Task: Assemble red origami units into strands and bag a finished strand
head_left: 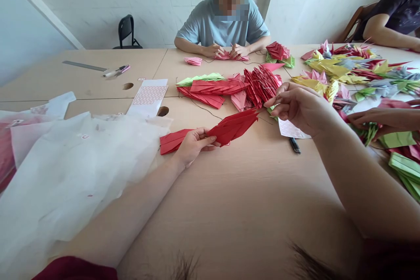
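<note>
My left hand (194, 144) is closed on a long row of folded red paper pieces (229, 127) that lies across the table in front of me. My right hand (297, 106) is raised to the right of the row's far end, its fingers pinched together; a thin thread seems to run from them, but what they hold is too small to name. A heap of red folded pieces (260, 85) lies just beyond my right hand.
White tissue sheets (65, 170) cover the left of the table (249, 183). Stacks of red and green folded paper (210, 85), a sticker sheet (149, 95), a ruler (83, 66) and a pen (294, 145) lie around. A person opposite folds pink paper (229, 56). Another person's hand (377, 119) works among colourful paper pieces (361, 70).
</note>
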`<state>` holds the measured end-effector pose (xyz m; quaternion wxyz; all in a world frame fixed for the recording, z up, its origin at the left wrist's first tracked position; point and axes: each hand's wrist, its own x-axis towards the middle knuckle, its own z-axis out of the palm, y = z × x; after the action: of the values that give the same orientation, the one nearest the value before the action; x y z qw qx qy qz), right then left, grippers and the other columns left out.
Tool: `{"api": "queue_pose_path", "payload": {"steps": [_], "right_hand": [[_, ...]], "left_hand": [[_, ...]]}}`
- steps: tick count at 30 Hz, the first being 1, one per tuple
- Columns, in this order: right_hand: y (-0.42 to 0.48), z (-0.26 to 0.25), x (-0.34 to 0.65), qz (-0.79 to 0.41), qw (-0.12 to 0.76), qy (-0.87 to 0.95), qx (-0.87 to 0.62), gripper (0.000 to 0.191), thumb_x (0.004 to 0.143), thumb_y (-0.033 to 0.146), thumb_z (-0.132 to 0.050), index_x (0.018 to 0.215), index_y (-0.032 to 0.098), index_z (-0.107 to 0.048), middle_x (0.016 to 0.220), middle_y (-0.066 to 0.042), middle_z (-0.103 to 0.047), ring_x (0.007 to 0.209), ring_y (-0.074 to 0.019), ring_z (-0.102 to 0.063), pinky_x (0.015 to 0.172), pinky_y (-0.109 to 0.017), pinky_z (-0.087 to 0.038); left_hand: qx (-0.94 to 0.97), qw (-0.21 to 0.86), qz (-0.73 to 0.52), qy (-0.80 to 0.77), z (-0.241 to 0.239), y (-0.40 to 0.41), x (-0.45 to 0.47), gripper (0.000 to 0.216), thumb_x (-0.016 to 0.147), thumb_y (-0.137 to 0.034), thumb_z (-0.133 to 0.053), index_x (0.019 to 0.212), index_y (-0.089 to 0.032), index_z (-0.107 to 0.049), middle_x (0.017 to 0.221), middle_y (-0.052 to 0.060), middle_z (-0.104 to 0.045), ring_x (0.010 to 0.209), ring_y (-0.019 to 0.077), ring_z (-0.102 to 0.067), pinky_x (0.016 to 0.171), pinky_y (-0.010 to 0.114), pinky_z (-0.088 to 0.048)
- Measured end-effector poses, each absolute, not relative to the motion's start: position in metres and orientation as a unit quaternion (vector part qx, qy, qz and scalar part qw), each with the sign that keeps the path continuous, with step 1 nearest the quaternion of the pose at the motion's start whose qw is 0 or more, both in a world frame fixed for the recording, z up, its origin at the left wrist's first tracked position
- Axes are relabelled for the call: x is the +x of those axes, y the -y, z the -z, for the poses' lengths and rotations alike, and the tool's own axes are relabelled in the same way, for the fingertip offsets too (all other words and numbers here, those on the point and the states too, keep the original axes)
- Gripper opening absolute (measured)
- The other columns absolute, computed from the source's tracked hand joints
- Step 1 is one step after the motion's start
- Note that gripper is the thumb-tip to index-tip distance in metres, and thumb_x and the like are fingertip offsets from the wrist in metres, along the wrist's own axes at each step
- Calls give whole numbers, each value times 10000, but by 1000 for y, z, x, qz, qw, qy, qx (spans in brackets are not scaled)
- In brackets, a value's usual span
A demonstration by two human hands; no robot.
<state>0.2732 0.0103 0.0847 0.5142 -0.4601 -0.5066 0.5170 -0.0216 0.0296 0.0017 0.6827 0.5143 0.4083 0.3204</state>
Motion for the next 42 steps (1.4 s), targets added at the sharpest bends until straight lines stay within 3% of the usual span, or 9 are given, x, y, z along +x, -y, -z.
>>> {"api": "queue_pose_path", "payload": {"steps": [3,6,13,19,21,24,26,33,42], "right_hand": [[-10,-83,271,-537,516,503,-439,75,812,234,-580,766,210,-526,637,13,-516,524,-99,-456,475,-229,-328],[-9,-80,267,-529,466,545,-453,106,841,260,-615,776,204,-554,630,31,-429,517,-83,-364,476,-235,-286],[-7,-77,263,-500,398,598,-483,246,886,416,-605,1013,208,-632,703,11,-466,563,-89,-354,491,-245,-283],[-6,-77,267,-437,315,650,-535,451,840,455,-642,1232,240,-578,657,37,-420,549,-100,-370,465,-243,-260],[-6,-75,264,-421,264,688,-529,440,810,448,-673,1187,233,-602,633,45,-412,533,-100,-366,468,-250,-261],[-6,-71,257,-386,220,721,-531,269,792,455,-680,930,225,-674,573,58,-368,496,-92,-318,468,-259,-235],[-7,-70,254,-366,220,724,-542,265,806,490,-651,807,227,-685,549,57,-360,485,-89,-285,468,-265,-215],[-4,-81,264,-305,292,707,-567,263,838,466,-603,860,241,-739,669,8,-605,547,-118,-430,491,-271,-282],[1,-92,271,-145,362,693,-606,108,788,300,-622,760,224,-693,692,-8,-603,580,-135,-469,541,-285,-344]], "left_hand": [[508,684,-325,-411,-1,-30,-21,233,768,-315,-768,900,-155,-661,923,38,-728,823,135,-698,718,228,-564],[503,680,-333,-416,-1,-30,-21,225,766,-315,-770,885,-159,-658,903,32,-729,802,129,-698,723,231,-564],[475,705,-335,-406,-2,-32,-22,210,794,-306,-747,895,-142,-661,804,32,-723,739,111,-686,704,216,-562],[428,743,-330,-396,-4,-36,-26,151,825,-231,-708,914,-117,-666,711,23,-691,651,87,-657,675,190,-553],[423,748,-325,-396,-4,-37,-26,141,831,-219,-699,919,-115,-663,706,24,-685,644,87,-653,667,186,-551],[429,747,-318,-396,-5,-37,-27,136,832,-220,-702,910,-116,-661,710,26,-682,648,87,-648,661,184,-544],[430,747,-316,-397,-5,-36,-26,137,829,-224,-707,901,-117,-662,711,26,-682,649,87,-645,652,184,-536],[429,746,-318,-399,-7,-35,-25,170,809,-251,-731,898,-124,-663,728,22,-682,651,87,-629,664,205,-511],[438,747,-322,-383,-3,-36,-26,203,795,-296,-748,847,-123,-654,708,11,-666,662,86,-617,696,218,-500]]}}
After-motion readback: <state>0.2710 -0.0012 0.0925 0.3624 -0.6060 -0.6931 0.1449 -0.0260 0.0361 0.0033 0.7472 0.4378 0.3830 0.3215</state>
